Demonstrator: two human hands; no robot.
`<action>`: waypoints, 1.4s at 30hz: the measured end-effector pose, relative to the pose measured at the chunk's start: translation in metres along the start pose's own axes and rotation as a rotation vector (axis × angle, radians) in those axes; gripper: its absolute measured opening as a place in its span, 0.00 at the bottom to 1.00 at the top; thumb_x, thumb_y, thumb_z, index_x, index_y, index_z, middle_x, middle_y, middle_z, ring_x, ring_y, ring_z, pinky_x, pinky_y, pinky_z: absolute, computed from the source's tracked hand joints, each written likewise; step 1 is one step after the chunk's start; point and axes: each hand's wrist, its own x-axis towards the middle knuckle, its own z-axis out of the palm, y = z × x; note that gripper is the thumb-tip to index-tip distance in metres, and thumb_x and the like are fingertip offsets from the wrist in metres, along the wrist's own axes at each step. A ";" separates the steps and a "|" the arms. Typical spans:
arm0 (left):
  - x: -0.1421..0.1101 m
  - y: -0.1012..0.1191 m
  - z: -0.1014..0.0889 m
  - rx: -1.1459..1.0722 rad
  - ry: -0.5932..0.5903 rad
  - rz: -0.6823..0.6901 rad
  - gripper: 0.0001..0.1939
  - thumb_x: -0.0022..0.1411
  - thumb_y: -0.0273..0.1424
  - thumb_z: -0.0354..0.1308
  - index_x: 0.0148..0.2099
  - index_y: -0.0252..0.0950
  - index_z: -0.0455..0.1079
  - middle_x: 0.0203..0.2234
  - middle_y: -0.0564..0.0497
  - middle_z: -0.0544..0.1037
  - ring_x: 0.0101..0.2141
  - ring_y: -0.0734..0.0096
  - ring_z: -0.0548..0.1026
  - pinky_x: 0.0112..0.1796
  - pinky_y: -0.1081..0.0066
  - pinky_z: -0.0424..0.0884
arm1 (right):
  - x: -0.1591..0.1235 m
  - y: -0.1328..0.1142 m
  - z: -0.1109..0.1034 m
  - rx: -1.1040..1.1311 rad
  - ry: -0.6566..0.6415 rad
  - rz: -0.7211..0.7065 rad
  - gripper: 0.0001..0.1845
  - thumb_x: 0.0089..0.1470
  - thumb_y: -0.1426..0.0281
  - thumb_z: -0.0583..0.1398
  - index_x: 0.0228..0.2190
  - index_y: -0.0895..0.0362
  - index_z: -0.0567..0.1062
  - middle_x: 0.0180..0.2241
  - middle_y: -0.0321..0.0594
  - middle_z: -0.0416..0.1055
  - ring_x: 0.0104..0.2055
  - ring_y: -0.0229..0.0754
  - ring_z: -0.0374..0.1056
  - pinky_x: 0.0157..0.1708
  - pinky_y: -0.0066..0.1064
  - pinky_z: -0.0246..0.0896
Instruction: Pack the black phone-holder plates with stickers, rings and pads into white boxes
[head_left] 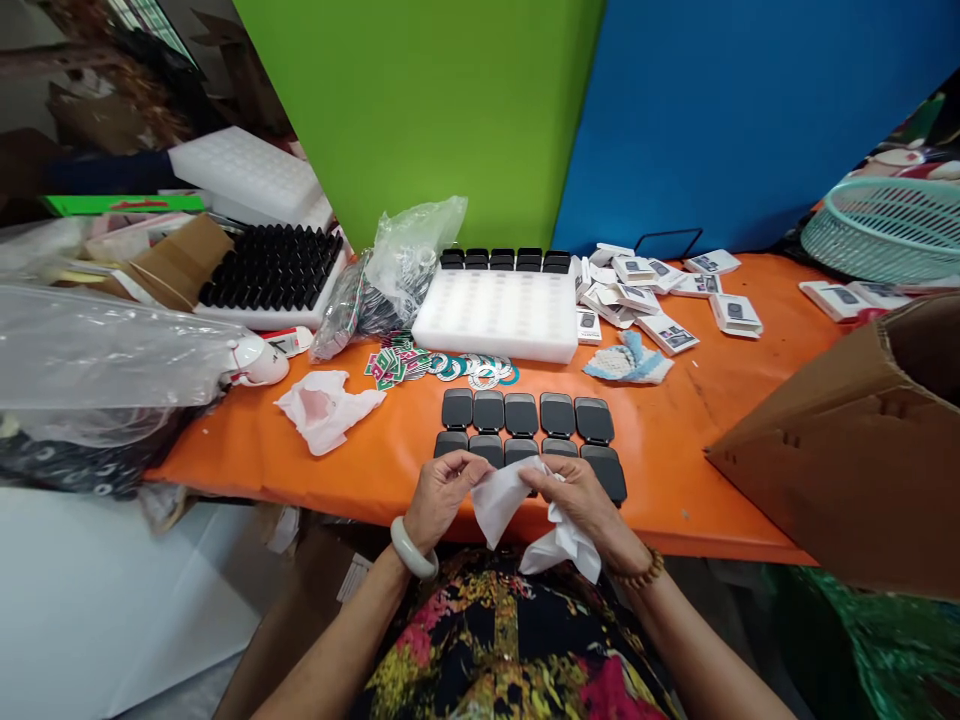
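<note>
A thin white tissue [499,503] is stretched between my two hands above the table's front edge. My left hand [444,490] pinches one corner of it. Gripping the other side, my right hand [577,497] has more of the cloth hanging below its fingers. Just beyond my hands lie two rows of flat black square cases [520,414]; my fingers and the tissue partly hide the nearer row. Farther back stands a white foam tray [496,312], with black cases slotted along its far side.
Small white boxes [667,333] and a blue-white cloth [631,360] lie right of the tray. Round stickers [484,371], a plastic bag [412,255] and a crumpled tissue [328,408] are leftward. A cardboard box [832,450] juts in at right. Green and blue panels rise behind.
</note>
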 end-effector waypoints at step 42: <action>-0.027 0.007 -0.044 -0.110 -0.261 -0.211 0.22 0.47 0.47 0.65 0.24 0.34 0.64 0.16 0.58 0.61 0.19 0.81 0.55 0.22 0.77 0.51 | -0.007 -0.010 0.037 0.059 -0.237 0.049 0.20 0.51 0.56 0.61 0.19 0.57 0.67 0.17 0.30 0.60 0.20 0.32 0.52 0.21 0.26 0.45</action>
